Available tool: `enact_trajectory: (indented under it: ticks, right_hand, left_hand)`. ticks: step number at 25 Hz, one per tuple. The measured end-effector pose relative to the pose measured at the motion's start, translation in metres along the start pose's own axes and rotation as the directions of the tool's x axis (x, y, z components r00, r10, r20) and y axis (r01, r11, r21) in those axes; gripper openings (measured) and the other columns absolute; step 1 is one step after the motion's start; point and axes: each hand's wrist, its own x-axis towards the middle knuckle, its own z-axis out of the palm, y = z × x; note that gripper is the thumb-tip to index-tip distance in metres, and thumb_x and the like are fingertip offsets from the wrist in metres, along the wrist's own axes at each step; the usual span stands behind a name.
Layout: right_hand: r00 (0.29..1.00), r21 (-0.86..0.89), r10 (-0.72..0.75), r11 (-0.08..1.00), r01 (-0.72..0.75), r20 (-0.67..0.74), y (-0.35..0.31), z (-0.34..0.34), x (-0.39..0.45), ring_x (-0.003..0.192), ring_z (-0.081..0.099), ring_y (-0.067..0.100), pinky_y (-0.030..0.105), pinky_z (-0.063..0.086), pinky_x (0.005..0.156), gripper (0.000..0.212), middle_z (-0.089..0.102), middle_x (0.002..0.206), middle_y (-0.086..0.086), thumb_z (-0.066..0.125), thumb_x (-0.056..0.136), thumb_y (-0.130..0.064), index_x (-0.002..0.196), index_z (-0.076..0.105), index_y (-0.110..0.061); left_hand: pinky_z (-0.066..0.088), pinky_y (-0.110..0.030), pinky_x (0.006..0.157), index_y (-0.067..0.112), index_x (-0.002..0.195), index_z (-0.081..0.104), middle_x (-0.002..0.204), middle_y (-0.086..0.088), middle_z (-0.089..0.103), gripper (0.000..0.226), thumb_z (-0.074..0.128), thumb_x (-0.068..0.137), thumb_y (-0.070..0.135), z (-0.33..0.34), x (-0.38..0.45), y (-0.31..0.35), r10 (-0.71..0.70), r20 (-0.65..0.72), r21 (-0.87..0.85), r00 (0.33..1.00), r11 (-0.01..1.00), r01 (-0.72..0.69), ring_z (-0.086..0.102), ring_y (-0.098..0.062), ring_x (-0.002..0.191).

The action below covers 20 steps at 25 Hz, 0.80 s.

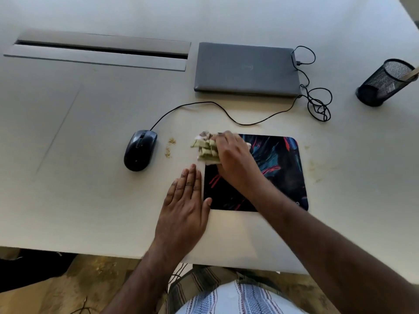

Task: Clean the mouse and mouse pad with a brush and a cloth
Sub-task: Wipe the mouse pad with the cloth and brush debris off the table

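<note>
Seated at a pale table (90, 200), a person laid the left hand (184, 200) flat, fingers straight and together, just beside the left edge of a dark patterned mouse pad (278, 173), the thumb touching its near-left corner. Reaching across the pad, the right hand (233, 155) clutched a crumpled green-and-white cloth (205, 148) at the pad's far-left corner, the cloth spilling past the edge onto the table. Crumbs (170, 147) lay between the cloth and a black wired mouse (140, 149) to the left. Farther back sat a closed laptop (246, 69) and a mesh pen cup (385, 82).
</note>
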Motion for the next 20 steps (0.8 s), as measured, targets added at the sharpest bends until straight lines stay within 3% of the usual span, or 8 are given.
enact_trajectory:
  ticks: [5,11,14,20]
  right_hand:
    - [0.998,-0.035,0.059,0.998,-0.059,-0.002,0.011,-0.020,0.040,0.118,0.056,0.028,0.038,0.046,0.107,0.040,0.060,0.127,0.016,0.069,0.095,-0.011,0.131,0.056,0.000]
    - [0.997,-0.040,0.025,0.999,-0.022,0.070,-0.035,-0.012,-0.050,0.089,0.050,0.019,0.040,0.050,0.080,0.029,0.055,0.104,0.005,0.064,0.094,-0.020,0.117,0.052,-0.010]
    - [0.997,-0.126,0.051,0.991,-0.044,0.053,-0.027,-0.004,-0.035,0.093,0.051,0.024,0.045,0.045,0.086,0.023,0.054,0.108,0.007,0.056,0.099,-0.021,0.119,0.053,-0.010]
    - [0.989,-0.073,0.139,0.988,-0.135,0.049,0.013,-0.016,0.048,0.115,0.052,0.027,0.040,0.039,0.100,0.043,0.054,0.126,0.012,0.062,0.097,-0.023,0.133,0.045,-0.007]
  left_hand:
    - [0.012,-0.041,0.129,0.005,0.161,0.011,0.171,-0.012,0.003,0.066,0.018,0.108,0.043,-0.004,-0.001,0.001,-0.002,0.027,0.003,1.000,1.000,0.002,-0.001,-0.021,0.159]
    - [0.021,-0.045,0.126,0.004,0.160,0.024,0.168,-0.016,0.019,0.063,0.031,0.108,0.038,-0.004,-0.001,-0.001,0.025,-0.013,-0.035,1.000,0.999,-0.025,0.010,-0.025,0.158]
    - [0.019,-0.044,0.127,0.004,0.160,0.022,0.169,-0.016,0.016,0.063,0.030,0.108,0.039,-0.003,-0.002,-0.002,0.017,-0.019,-0.031,1.000,0.999,-0.017,0.009,-0.024,0.159]
    - [0.014,-0.042,0.128,0.005,0.161,0.013,0.171,-0.013,0.006,0.066,0.022,0.108,0.043,-0.002,0.000,0.000,-0.004,0.003,0.004,1.000,1.000,0.004,0.002,-0.021,0.159]
